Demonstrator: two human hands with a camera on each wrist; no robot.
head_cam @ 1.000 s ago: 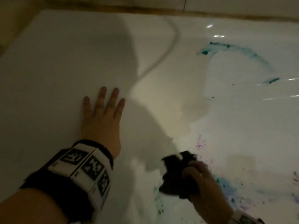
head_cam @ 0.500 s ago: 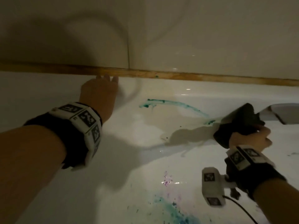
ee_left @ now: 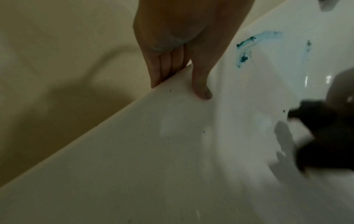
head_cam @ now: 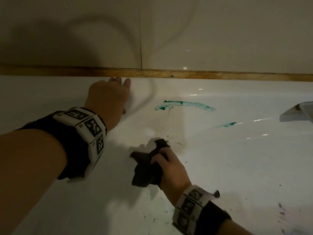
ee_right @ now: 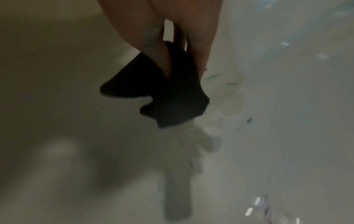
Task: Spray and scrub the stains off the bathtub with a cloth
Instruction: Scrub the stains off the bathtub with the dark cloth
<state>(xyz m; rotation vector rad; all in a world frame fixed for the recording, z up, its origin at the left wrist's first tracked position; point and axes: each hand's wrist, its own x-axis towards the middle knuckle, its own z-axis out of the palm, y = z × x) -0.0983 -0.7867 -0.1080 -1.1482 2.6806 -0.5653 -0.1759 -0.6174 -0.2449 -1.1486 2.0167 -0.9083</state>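
While bunched in the right hand's [head_cam: 171, 168] grip, cloth [head_cam: 147, 170] (dark) protrudes leftward.

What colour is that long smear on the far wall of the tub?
Teal green. The long smear shows best in the head view.

No readable words, brands or signs are showing anywhere. The only markings are the black-and-white square code patterns sitting on the white wristband [head_cam: 88, 133] of the left arm and on the wristband [head_cam: 189, 209] of the right arm; they are carrying coded blocks, not letters. Tiny characters are sitting beside the left band's squares, but they are staying too small and blurred to read.
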